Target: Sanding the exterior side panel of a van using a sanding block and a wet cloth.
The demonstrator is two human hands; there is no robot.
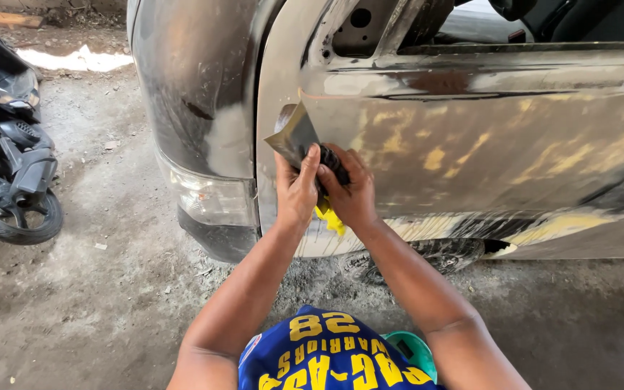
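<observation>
Fingers (310, 160) of both hands pinch sandpaper sheet (294, 135), seemingly tilted up-left against car panel (471, 144).

Left hand (296, 189), right hand (350, 193) together, clenched

I see a black scooter (9, 173) parked off to the left on the dusty concrete floor (110, 289). A teal container (417, 352) sits low near me, and a car tyre (427, 256) shows beneath the bodywork.

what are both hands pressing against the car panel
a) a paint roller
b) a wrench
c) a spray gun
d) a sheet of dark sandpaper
d: the left hand and right hand together grip a folded dark sandpaper sheet against the sanded car panel.
</observation>
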